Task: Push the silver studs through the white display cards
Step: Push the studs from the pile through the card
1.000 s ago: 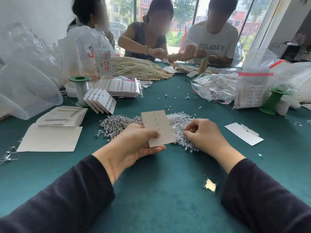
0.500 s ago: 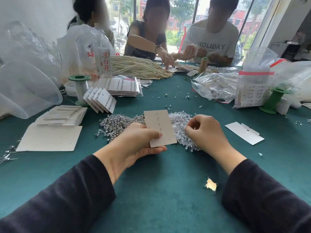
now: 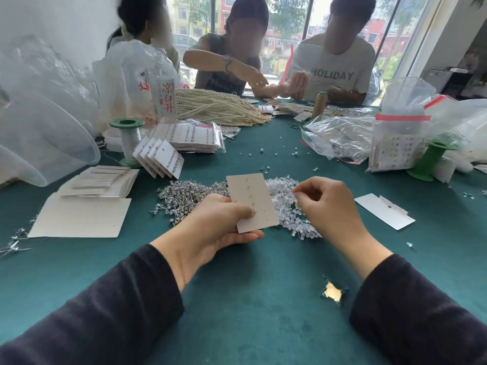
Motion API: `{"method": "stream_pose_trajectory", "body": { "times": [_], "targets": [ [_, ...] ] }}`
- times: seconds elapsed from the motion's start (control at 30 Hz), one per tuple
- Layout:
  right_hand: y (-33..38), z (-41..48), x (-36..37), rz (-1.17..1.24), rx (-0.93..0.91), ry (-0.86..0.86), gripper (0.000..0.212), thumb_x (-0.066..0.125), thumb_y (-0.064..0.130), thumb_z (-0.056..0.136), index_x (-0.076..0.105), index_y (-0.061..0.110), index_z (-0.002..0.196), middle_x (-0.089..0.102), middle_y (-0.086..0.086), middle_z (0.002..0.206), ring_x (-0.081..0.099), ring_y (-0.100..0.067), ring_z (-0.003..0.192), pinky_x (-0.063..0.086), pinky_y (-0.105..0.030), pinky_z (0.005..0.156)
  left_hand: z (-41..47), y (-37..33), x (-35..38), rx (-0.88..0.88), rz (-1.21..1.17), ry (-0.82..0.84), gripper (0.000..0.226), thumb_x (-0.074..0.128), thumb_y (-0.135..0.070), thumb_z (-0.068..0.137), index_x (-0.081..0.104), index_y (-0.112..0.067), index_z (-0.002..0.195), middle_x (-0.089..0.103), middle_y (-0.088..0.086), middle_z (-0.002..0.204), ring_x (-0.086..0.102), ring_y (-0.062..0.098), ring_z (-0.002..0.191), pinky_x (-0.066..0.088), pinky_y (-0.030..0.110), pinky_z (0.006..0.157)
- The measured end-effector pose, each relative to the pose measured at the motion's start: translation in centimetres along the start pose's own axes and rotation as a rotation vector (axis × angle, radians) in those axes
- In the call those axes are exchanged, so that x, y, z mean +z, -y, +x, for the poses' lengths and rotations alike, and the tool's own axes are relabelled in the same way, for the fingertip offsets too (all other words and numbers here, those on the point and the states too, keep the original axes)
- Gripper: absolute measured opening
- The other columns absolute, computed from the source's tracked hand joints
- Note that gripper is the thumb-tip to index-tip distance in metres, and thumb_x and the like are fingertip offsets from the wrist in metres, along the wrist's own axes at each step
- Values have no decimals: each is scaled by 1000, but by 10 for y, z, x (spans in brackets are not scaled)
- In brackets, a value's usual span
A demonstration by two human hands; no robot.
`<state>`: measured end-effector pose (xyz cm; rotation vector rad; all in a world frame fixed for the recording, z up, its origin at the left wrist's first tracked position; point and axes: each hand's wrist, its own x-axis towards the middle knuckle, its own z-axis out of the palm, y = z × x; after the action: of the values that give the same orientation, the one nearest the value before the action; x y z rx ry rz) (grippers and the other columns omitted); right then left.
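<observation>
My left hand (image 3: 218, 225) grips a white display card (image 3: 254, 206) by its lower left edge, thumb on its back face. Several stud posts stick out of the card in a column. A heap of silver studs (image 3: 187, 196) lies on the green table behind the card, and a heap of clear backs (image 3: 286, 204) lies right of it. My right hand (image 3: 329, 206) hovers over the clear heap with fingers curled, thumb and forefinger pinched together. Whether it pinches a small piece is too small to tell.
Blank cards (image 3: 84, 217) and a stack (image 3: 102, 180) lie at left, finished cards (image 3: 163, 160) lean behind them. A loose card (image 3: 384, 210) lies right. Spools (image 3: 127, 138) (image 3: 429, 159), plastic bags (image 3: 340, 135), pearl strands (image 3: 221, 108) and three people fill the far side. The cloth has a tear (image 3: 332, 291).
My right hand has lifted off the clear heap and risen slightly. The card in my left hand stays almost still. A person across the table has reached an arm out.
</observation>
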<state>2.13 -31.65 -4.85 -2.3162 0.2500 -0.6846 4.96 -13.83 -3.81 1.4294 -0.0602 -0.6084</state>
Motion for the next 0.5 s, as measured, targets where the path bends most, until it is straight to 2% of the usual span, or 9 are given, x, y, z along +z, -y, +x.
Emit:
{"method": "stream_pose_trajectory", "body": {
  "times": [0.33,0.5],
  "targets": [
    [15,-11,1,129,-23,-8,10,66,11,78,65,19,71,61,10,61,52,-1,53,39,-13,56,0,0,1,-4,-6,-19,6,51,4,88,54,0,87,65,18,79,66,20,46,51,21,40],
    [27,-20,3,225,-65,3,13,66,8,77,66,19,72,65,10,65,55,0,56,42,-11,58,-1,1,1,6,-6,-21,8,51,5,88,56,-1,86,65,17,78,65,20,46,52,21,41]
  ]
}}
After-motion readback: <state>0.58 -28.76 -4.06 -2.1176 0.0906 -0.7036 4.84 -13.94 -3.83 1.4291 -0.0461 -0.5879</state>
